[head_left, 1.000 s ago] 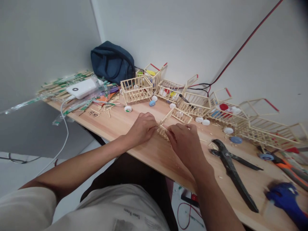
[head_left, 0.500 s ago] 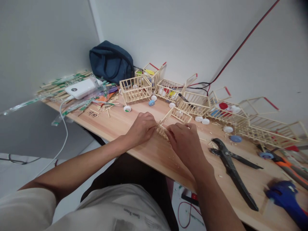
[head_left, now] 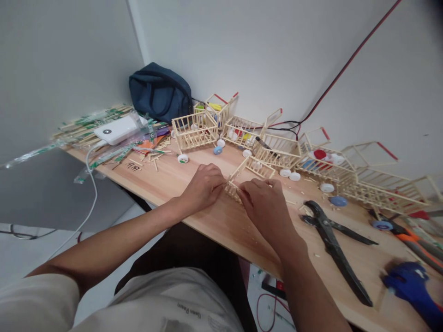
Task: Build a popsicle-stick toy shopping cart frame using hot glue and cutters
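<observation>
Between my hands, near the table's front edge, stands a small frame of thin wooden sticks [head_left: 260, 167], with barred sides like a little basket. My left hand [head_left: 205, 186] is closed, its fingertips pinched at the frame's left corner. The fingers of my right hand [head_left: 263, 198] are curled against its near side and cover part of it. Behind the frame stands a row of miniature stick shopping carts [head_left: 242, 128] with bottle-cap wheels and red-tipped handles. Some carts hold coloured caps.
Black cutters [head_left: 332, 244] lie open at the right, near a blue glue gun [head_left: 410, 286] and orange-handled pliers [head_left: 418, 242]. At the left are a white power bank [head_left: 119, 130], wrapped stick bundles [head_left: 78, 124] and a dark blue bag [head_left: 161, 92]. Offcuts [head_left: 155, 161] are scattered about.
Both hands keep nearly the same place at the stick frame. The whole view has shifted very slightly; nothing has been picked up or put down.
</observation>
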A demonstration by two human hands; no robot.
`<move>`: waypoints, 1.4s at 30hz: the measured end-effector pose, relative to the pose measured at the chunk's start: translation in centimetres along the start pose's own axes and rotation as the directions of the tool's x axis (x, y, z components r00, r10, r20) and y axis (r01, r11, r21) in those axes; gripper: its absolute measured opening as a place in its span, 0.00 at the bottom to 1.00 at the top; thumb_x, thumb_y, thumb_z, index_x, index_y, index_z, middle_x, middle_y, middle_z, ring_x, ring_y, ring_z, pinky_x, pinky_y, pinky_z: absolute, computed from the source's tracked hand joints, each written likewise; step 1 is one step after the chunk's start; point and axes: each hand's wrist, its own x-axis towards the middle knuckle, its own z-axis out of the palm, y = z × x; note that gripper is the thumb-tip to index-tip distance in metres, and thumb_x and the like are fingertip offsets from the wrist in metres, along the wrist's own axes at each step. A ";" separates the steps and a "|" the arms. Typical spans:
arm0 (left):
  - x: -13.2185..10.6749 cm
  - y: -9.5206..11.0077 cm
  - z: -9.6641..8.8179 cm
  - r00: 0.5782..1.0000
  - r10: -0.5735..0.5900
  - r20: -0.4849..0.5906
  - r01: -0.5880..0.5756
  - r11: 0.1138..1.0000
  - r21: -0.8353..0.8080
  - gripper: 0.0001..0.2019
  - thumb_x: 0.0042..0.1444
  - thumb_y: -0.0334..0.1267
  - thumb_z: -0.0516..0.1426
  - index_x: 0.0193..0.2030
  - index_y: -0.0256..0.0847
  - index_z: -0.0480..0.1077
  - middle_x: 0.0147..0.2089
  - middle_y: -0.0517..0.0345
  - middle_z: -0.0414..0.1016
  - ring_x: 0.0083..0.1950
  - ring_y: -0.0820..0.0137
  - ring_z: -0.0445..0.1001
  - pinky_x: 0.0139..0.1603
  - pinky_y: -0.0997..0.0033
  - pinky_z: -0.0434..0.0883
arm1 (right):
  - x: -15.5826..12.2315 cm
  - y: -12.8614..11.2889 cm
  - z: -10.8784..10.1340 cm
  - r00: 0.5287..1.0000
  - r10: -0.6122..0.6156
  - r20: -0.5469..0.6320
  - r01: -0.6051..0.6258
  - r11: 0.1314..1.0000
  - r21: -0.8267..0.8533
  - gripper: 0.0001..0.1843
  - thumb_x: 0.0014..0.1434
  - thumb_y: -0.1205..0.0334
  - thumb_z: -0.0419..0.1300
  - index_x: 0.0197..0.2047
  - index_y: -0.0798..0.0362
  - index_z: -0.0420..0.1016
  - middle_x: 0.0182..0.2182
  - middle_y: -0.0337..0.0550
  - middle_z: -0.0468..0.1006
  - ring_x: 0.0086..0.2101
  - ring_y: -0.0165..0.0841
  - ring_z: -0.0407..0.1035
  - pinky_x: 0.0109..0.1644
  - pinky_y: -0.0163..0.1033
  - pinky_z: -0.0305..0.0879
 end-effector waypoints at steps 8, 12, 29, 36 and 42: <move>0.1 0.2 -0.2 1.000 -0.008 0.011 0.008 1.000 -0.002 0.11 0.61 0.29 0.51 0.28 0.38 0.70 0.32 0.53 0.76 0.43 0.64 0.71 0.44 0.61 0.62 | 0.0 0.2 0.0 0.999 0.018 0.032 -0.019 1.000 0.010 0.11 0.66 0.65 0.54 0.34 0.53 0.75 0.31 0.43 0.80 0.37 0.38 0.71 0.46 0.43 0.47; 0.1 0.4 -0.3 1.000 -0.016 0.020 0.016 1.000 -0.007 0.12 0.61 0.29 0.50 0.29 0.38 0.70 0.32 0.53 0.76 0.43 0.64 0.71 0.45 0.61 0.62 | 0.1 0.2 0.1 1.000 0.017 0.021 -0.017 1.000 0.019 0.11 0.66 0.65 0.53 0.34 0.53 0.75 0.32 0.43 0.80 0.37 0.37 0.71 0.47 0.43 0.47; 0.1 0.4 -0.2 0.999 -0.023 0.024 0.023 1.000 0.016 0.12 0.61 0.30 0.50 0.28 0.38 0.70 0.32 0.53 0.75 0.43 0.64 0.70 0.44 0.61 0.61 | 0.0 0.4 0.3 0.999 -0.006 -0.034 0.007 0.999 0.032 0.13 0.66 0.65 0.52 0.32 0.53 0.74 0.30 0.42 0.79 0.35 0.36 0.69 0.46 0.42 0.47; 0.1 0.5 -0.2 0.999 -0.021 0.025 0.020 1.000 0.020 0.12 0.61 0.29 0.50 0.27 0.38 0.69 0.32 0.53 0.75 0.43 0.63 0.70 0.44 0.61 0.61 | 0.0 0.3 0.2 1.000 0.004 -0.016 -0.003 0.999 0.038 0.12 0.66 0.65 0.53 0.33 0.53 0.74 0.30 0.42 0.79 0.35 0.36 0.70 0.46 0.42 0.48; 0.0 0.5 -0.2 1.000 -0.016 0.015 0.016 1.000 0.019 0.12 0.61 0.29 0.50 0.27 0.38 0.69 0.32 0.53 0.76 0.43 0.63 0.70 0.44 0.60 0.61 | 0.0 0.3 0.1 1.000 0.002 -0.021 -0.001 0.999 0.040 0.12 0.66 0.65 0.53 0.32 0.53 0.74 0.29 0.42 0.79 0.35 0.36 0.70 0.46 0.42 0.48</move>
